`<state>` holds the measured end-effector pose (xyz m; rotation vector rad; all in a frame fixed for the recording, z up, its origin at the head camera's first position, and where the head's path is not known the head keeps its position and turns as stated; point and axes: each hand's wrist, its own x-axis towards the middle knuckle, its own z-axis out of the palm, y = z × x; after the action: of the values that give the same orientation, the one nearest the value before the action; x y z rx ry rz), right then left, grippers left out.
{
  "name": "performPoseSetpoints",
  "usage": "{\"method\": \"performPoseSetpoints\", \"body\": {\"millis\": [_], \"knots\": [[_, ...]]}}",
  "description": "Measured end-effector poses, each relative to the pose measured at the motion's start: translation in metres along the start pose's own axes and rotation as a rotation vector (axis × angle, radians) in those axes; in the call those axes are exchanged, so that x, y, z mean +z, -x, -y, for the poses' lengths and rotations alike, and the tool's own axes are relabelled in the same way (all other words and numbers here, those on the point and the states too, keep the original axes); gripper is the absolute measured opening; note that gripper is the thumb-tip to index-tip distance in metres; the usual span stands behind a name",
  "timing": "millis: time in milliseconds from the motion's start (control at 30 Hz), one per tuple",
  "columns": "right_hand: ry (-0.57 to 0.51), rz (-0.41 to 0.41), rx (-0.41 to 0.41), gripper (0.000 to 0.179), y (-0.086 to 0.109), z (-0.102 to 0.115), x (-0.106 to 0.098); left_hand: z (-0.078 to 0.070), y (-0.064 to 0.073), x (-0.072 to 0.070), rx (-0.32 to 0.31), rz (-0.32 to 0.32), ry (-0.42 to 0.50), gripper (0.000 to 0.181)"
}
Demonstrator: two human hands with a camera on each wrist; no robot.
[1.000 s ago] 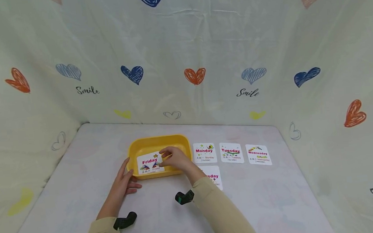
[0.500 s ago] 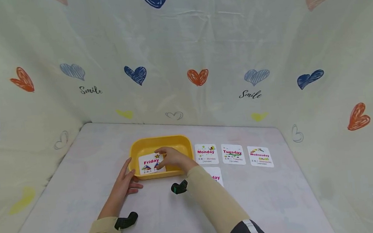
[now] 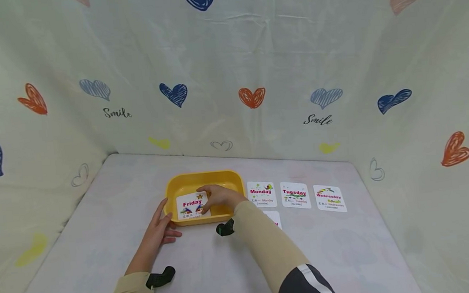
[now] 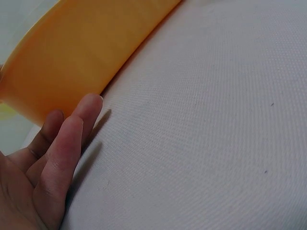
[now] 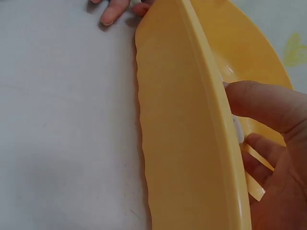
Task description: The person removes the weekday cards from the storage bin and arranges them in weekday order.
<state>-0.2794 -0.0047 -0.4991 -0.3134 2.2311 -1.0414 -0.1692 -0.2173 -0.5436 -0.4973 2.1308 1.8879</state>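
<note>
A Friday card (image 3: 189, 204) lies in the yellow tray (image 3: 179, 179), over its left half. My right hand (image 3: 221, 196) reaches into the tray over the near rim, with curled fingers and thumb at the card's right side. In the right wrist view, a white card edge (image 5: 238, 129) shows between that thumb and the fingers; the rest hides behind the tray wall. My left hand (image 3: 157, 225) rests against the tray's left near corner. Its loosely extended fingers (image 4: 64, 143) lie beside the outer wall in the left wrist view.
To the right of the tray, a Monday card (image 3: 261, 194), a Tuesday card (image 3: 295, 195) and a Wednesday card (image 3: 329, 198) lie in a row. Below Monday, another card (image 3: 273, 217) is mostly hidden by my right sleeve. A heart-patterned curtain (image 3: 209, 51) surrounds the table.
My right hand has shifted slightly left over the Friday card, and its sleeve now covers more of the card below Monday. The left hand stays at the tray. The view has shifted slightly.
</note>
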Motion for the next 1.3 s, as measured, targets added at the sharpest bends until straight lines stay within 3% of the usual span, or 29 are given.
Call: {"method": "performPoseSetpoints", "body": {"millis": [400,700,1300], "knots": [[0.048,0.02,0.024,0.066,-0.0019,-0.0007,-0.004,-0.0008,0.0009,0.0014,0.006,-0.006,0.0,0.06],[0.056,0.012,-0.021,0.061,0.0011,0.0018,-0.005,-0.001,0.0013,0.0025,0.006,-0.01,-0.004,0.06],[-0.098,-0.138,-0.084,0.04,-0.0049,0.0029,-0.0058,-0.0017,0.0007,0.002,-0.012,-0.014,-0.003,0.063]]}}
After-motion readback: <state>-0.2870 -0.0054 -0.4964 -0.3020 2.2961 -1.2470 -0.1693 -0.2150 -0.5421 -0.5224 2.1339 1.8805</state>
